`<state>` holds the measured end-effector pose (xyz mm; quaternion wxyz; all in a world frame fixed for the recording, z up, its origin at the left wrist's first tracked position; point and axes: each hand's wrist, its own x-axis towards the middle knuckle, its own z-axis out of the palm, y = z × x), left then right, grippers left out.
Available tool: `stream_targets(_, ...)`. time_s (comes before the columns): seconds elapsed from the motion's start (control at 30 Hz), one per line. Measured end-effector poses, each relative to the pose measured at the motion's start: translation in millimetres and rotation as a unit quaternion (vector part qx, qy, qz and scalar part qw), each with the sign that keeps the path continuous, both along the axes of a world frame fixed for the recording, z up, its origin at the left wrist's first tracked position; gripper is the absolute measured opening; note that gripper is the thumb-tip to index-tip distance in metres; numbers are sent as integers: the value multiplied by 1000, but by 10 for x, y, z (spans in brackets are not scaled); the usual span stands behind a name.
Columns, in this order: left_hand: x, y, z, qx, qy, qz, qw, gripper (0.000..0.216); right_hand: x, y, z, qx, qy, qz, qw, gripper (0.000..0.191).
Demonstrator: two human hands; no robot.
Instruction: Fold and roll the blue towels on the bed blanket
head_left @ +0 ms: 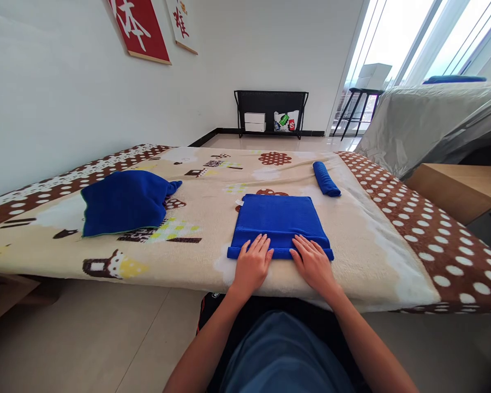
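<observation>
A folded blue towel lies flat on the patterned blanket in front of me, and its near edge is rolled up. My left hand rests palm down on the left part of that rolled edge, fingers stretched out. My right hand lies the same way on the right part. A rolled-up blue towel lies farther back to the right. Off to the left sits a loose pile of blue towels.
The blanket covers a low bed that runs along the white wall on the left. A wooden table and a covered sofa stand to the right. A black rack stands at the far wall.
</observation>
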<state>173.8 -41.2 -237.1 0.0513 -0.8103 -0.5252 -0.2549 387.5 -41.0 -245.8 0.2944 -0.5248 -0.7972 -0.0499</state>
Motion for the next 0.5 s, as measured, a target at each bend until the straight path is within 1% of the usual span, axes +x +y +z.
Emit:
stream_targets(0.1,-313,17,11,0,3,59,998,43,277,24,-31,-3,-4,-57,998,43)
stream_targets(0.17,-443,23,15,7,5,94,995,44,375,30,-39,3,-11,-85,996,42)
stream_targets(0.2,-461,24,18,16,7,107,994,44,378,28,-35,9,-14,-89,996,42)
stream_targets(0.27,-389,22,27,34,13,114,993,44,284,17,-12,21,-18,-76,997,40)
stream_targets(0.3,-305,22,33,39,15,102,994,44,193,11,5,21,-19,-55,998,39)
stream_targets(0.33,-198,22,39,38,18,75,996,44,84,8,23,15,-18,-26,999,39)
stream_targets(0.43,141,42,53,7,21,-37,999,46,-239,32,58,-19,-14,64,998,40)
stream_targets(0.47,223,56,55,-6,20,-58,998,46,-308,54,60,-28,-10,76,997,41)
stream_targets(0.5,273,75,57,-15,17,-60,998,47,-344,81,57,-33,-5,74,997,42)
